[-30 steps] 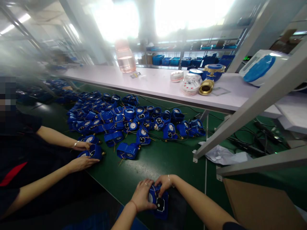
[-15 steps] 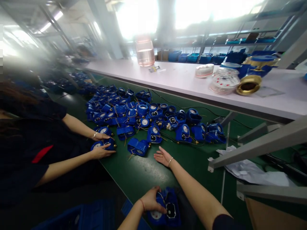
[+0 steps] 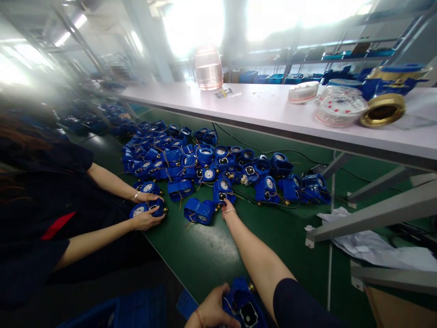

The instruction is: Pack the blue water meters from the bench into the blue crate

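Observation:
My left hand [image 3: 215,307] is closed on the side of a blue water meter [image 3: 243,304] at the bottom of the view, its black square compartment facing up; part of this meter is cut off by the frame. Farther forward, my right hand [image 3: 228,207] reaches to the front edge of another blue water meter [image 3: 223,187] with a white dial, its fingers gripping that edge and partly hidden. Just left of it lies a water meter on its side [image 3: 200,212], with thin wires trailing from it.
Several blue water meters [image 3: 170,157] crowd the green bench [image 3: 205,250]. At left, a co-worker's hands [image 3: 146,214] hold a meter. A white shelf [image 3: 259,107] above carries a pink jar [image 3: 209,70] and a brass fitting [image 3: 382,111]. A grey metal bracket [image 3: 372,214] juts in at right.
My right hand has moved forward from open air above the bench onto a water meter. My left hand and its meter have shifted slightly lower and to the right in view.

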`<state>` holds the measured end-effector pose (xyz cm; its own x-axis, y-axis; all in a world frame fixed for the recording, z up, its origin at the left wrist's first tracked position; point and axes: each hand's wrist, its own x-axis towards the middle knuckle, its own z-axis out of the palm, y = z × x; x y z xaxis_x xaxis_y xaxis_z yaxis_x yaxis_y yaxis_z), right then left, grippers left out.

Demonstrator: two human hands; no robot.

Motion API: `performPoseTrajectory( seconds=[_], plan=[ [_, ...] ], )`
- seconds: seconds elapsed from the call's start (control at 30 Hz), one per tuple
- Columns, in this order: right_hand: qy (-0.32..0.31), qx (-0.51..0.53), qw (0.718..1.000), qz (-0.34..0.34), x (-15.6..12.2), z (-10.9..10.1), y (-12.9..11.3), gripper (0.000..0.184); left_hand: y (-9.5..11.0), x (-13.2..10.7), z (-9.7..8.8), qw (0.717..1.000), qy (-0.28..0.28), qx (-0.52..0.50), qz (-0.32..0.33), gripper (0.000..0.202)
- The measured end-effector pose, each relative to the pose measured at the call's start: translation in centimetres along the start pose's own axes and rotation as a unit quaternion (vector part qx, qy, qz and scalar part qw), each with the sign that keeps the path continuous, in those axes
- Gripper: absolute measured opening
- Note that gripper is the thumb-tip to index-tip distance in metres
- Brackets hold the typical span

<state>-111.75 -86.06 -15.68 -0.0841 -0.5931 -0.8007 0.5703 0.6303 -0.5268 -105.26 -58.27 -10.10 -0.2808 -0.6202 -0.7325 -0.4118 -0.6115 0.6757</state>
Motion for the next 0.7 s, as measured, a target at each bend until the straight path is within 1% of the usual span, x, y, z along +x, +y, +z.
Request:
performPoseTrajectory(
  seconds=[0.07, 0.1, 0.17, 0.23, 0.33, 0.43, 0.47, 0.53, 0.6, 0.7],
  plan=[
    [0.028, -0.007, 1.0, 0.001, 0.0, -1.0, -0.4, 0.02, -1.4, -1.3, 0.4, 0.993, 0.044, -0.103, 0.023, 0.074],
    [0.041, -0.012, 0.999, 0.002, -0.2, -1.8, -0.5, 0.019, -2.1, -2.1, 0.6, 0.983, 0.072, -0.167, 0.033, 0.077],
    [0.055, -0.026, 0.998, -0.002, -1.2, -4.1, -0.5, 0.018, -3.0, -4.0, 1.1, 0.946, 0.136, -0.293, 0.036, 0.082],
    [0.058, -0.048, 0.997, -0.007, -2.9, -7.2, 0.0, 0.021, -3.4, -6.2, 1.5, 0.904, 0.202, -0.377, 0.012, 0.082],
    [0.059, -0.089, 0.994, -0.014, -6.3, -12.7, 0.7, 0.023, -3.1, -9.8, 1.7, 0.864, 0.28, -0.418, -0.027, 0.074],
    [0.059, -0.121, 0.99, -0.037, -9.7, -18.1, 0.5, 0.018, -2.0, -13.2, 1.6, 0.833, 0.31, -0.456, -0.047, 0.067],
    [0.056, -0.129, 0.989, -0.049, -10.5, -19.6, 0.1, 0.018, -1.7, -14.3, 1.5, 0.824, 0.315, -0.468, -0.056, 0.065],
    [0.041, -0.144, 0.986, -0.07, -11.8, -21.8, -0.9, 0.024, -1.1, -16.2, 1.5, 0.811, 0.32, -0.485, -0.072, 0.061],
    [0.02, -0.161, 0.983, -0.082, -12.3, -23.1, -2.0, 0.032, -0.8, -17.8, 1.5, 0.803, 0.315, -0.498, -0.091, 0.059],
    [0.0, -0.177, 0.98, -0.093, -12.4, -23.7, -3.7, 0.042, -0.6, -19.4, 1.8, 0.79, 0.307, -0.517, -0.121, 0.056]
  ],
)
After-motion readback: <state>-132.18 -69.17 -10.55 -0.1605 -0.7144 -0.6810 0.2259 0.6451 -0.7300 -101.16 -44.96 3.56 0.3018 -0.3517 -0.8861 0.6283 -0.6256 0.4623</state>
